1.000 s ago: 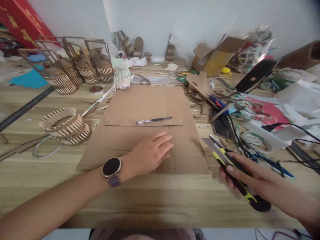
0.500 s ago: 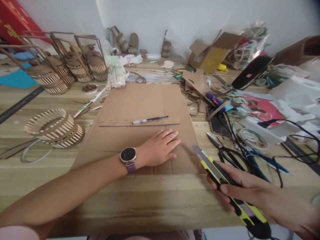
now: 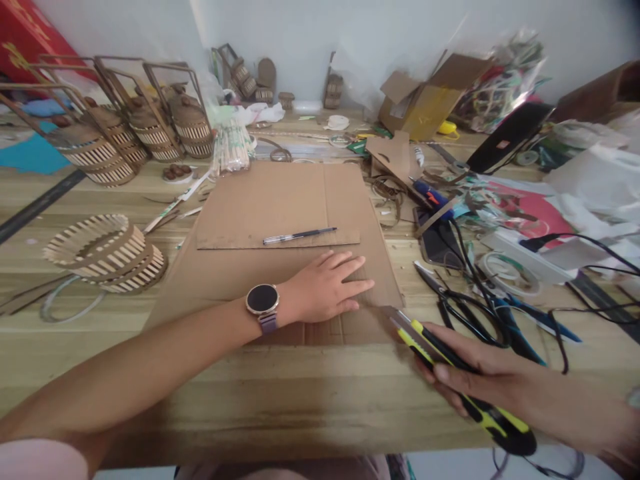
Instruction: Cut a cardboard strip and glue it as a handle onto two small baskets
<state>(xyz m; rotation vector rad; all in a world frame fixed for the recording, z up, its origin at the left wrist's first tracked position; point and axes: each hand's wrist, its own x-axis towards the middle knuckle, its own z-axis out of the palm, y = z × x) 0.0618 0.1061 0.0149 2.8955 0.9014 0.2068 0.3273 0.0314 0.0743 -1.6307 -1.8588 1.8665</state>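
Observation:
My left hand (image 3: 327, 287) lies palm down with fingers spread on a large sheet of cardboard (image 3: 220, 283). A watch (image 3: 263, 300) is on that wrist. In my right hand (image 3: 480, 367) is a yellow and black utility knife (image 3: 440, 360), its blade extended and pointing toward the right part of the sheet, near my left fingertips. I cannot tell whether the blade touches the cardboard. A smaller cardboard piece (image 3: 280, 200) rests on top of the sheet, and a pen (image 3: 300, 235) lies along its near edge.
To the left stands a small woven basket (image 3: 105, 253), with lidded, handled baskets (image 3: 150, 127) behind it. Scissors (image 3: 465, 310), a phone (image 3: 437, 240), a blue glue gun (image 3: 433, 195) and black cables (image 3: 560, 320) lie to the right. An open cardboard box (image 3: 430, 97) stands at the back.
My left hand has slid slightly to the right, its fingers spread wider. The knife in my right hand has shifted a little, its blade tip slightly lower and closer to the cardboard's right part.

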